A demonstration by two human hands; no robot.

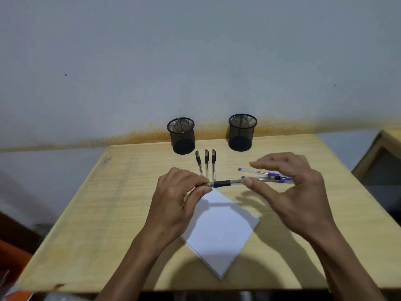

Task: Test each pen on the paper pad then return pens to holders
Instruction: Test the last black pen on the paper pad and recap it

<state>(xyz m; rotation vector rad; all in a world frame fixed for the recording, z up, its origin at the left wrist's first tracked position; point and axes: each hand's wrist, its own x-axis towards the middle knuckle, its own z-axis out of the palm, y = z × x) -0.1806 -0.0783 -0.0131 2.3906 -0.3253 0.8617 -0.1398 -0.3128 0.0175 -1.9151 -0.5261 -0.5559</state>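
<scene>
Light wood-grain bench (86,213), pushed against a pale grey wall (195,51). Rusty orange speckled stain (282,127) runs along the wall just above the bench's far edge. Small dark speck (65,75) on the wall, upper left. Another wooden piece of furniture (382,157) off to the right, blurred. Something orange (13,255) low on the left, can't tell what.

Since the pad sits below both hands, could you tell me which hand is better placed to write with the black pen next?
Probably the left hand: it already pinches the black pen above the paper pad; the right hand is open.
</scene>
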